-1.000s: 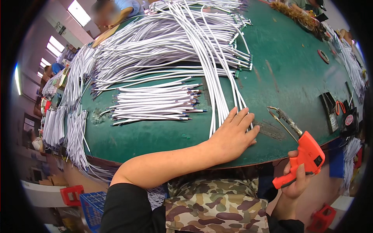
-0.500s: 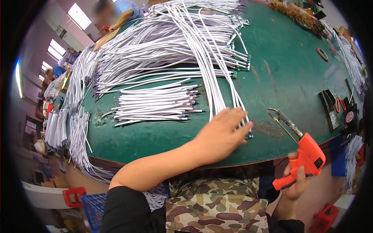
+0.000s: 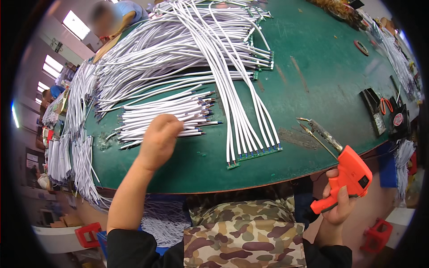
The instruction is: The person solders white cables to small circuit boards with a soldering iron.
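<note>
My left hand [image 3: 158,139] is over a stack of short white cables [image 3: 165,108], its fingers curled in. Whether a cable is between the fingertips is hidden. Low at the right, my right hand [image 3: 340,204] grips a red-orange soldering gun [image 3: 352,175]. Its tip and thin feed tube point up and left over the table, apart from the cables. Between my hands lies a fan of long white cables [image 3: 232,107]. Their near ends meet a narrow green circuit board strip [image 3: 260,154], with a small separate piece [image 3: 233,165] at its left end.
A large heap of white cables [image 3: 147,60] covers the far left of the green table [image 3: 313,76]. At the right are a black holder [image 3: 373,111], orange-handled scissors [image 3: 385,106] and a roll of tape [image 3: 361,48]. Another person [image 3: 127,15] sits at the far left. Red stools stand below.
My left hand has left the board end of the long cables and moved left to the short cable stack, its fingers now curled. My right hand still holds the soldering gun. The view has shifted slightly.
</note>
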Available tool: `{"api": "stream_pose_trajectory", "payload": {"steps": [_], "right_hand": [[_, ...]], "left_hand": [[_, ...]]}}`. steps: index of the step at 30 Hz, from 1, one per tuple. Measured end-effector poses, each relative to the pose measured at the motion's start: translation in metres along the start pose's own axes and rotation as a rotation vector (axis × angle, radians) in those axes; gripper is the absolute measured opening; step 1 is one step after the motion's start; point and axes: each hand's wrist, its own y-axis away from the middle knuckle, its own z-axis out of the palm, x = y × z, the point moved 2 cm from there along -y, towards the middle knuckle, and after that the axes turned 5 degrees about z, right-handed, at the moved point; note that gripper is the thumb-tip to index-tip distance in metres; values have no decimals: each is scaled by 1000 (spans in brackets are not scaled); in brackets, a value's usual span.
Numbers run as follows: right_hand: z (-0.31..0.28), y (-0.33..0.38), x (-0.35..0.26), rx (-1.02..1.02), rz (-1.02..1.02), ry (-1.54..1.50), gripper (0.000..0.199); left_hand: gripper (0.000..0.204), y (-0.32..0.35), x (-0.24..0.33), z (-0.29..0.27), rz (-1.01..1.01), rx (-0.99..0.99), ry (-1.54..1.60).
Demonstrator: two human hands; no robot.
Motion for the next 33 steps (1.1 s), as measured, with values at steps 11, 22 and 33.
{"api": "stream_pose_trajectory", "payload": {"steps": [11,22,33], "right_hand": [[10,7,-8,8,72,-25,57],[20,24,-4,-96,218,-13,55],[23,36,-7,-212,296,14,52]], "left_hand": [[39,-63,80,-73,403,-60,-20],[32,-20,66,14,-351,-332,790],[26,-17,68,21,-298,-293,836]]}}
